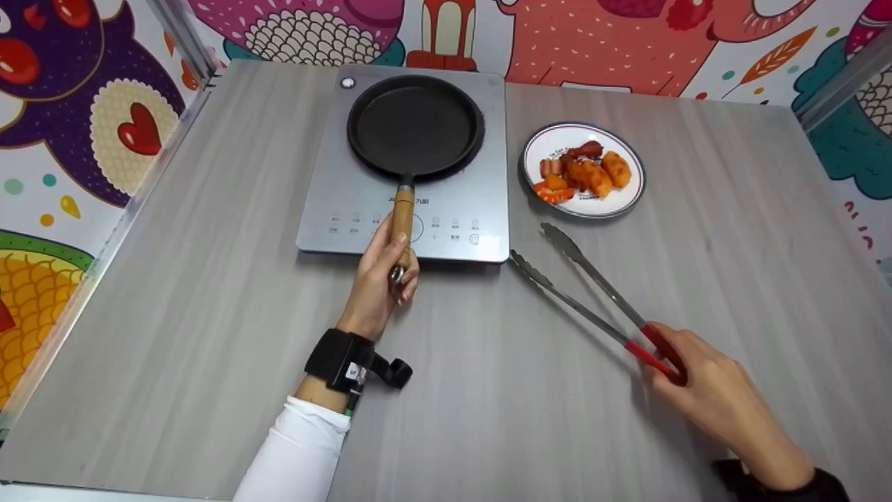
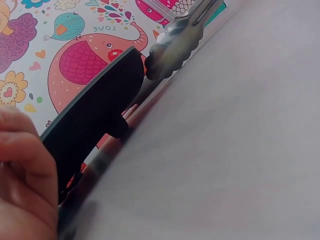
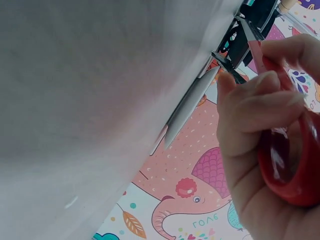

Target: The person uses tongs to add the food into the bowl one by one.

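My left hand (image 1: pixel 380 282) grips the wooden handle (image 1: pixel 403 213) of a round black frying pan (image 1: pixel 414 125). The pan is over a silver induction cooktop (image 1: pixel 324 188); I cannot tell whether its whole base touches. Its dark side (image 2: pixel 100 105) shows in the left wrist view beside the curled fingers (image 2: pixel 30 160). In my right hand (image 1: pixel 711 390) are metal tongs (image 1: pixel 613 293) with red grips, their arms spread and nothing between the tips. The tips point toward the cooktop's near right corner. In the right wrist view, fingers wrap the tongs' red handle (image 3: pixel 300 182).
Right of the cooktop, a white plate (image 1: pixel 613 206) with a dark rim holds several pieces of cooked food (image 1: pixel 592 174). All stand on a grey wood-grain table (image 1: pixel 209 279). Cartoon-printed panels (image 1: pixel 627 42) border the table at the back and sides.
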Motion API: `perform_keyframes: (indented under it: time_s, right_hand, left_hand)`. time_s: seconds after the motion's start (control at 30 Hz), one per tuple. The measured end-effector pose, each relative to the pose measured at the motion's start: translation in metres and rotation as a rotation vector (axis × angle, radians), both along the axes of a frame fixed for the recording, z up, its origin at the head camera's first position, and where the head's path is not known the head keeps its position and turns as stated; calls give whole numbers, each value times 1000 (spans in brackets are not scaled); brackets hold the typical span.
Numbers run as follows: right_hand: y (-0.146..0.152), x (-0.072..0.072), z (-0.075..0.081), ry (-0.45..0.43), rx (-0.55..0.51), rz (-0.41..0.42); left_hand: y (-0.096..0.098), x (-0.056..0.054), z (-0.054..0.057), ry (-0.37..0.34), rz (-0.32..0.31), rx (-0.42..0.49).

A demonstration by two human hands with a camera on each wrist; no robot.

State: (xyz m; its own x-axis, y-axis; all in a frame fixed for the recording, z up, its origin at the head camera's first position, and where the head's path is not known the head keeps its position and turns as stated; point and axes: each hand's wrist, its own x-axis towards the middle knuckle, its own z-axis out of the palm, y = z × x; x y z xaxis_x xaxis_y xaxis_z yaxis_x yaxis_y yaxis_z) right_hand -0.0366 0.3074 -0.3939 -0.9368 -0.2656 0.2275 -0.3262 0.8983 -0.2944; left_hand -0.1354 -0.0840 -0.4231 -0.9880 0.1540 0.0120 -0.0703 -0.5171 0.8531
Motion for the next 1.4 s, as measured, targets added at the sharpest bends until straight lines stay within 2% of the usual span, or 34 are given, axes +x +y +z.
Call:
perform_keyframes:
  time_s: [0.13,0.37,0.6,0.83,1.1,1.4]
  right_hand:
    - [-1,1,-1,28,-18,23]
    - [-1,1,0,5,-10,39]
    - [0,4,4,6,-1,25]
    - [4,4,9,39,12,17]
    - [7,1,15,87,1,12]
    - [6,-7,22,62,3,-45]
  left_hand:
    - [-1,-1,1,8,0,3]
    - [-1,0,0,-22,3,9]
    - [1,0,-1,-25,-9,44]
    - [-1,1,0,-4,-17,24]
    - [-2,1,0,-5,-13,14]
    - [-2,1,0,-3,-14,0]
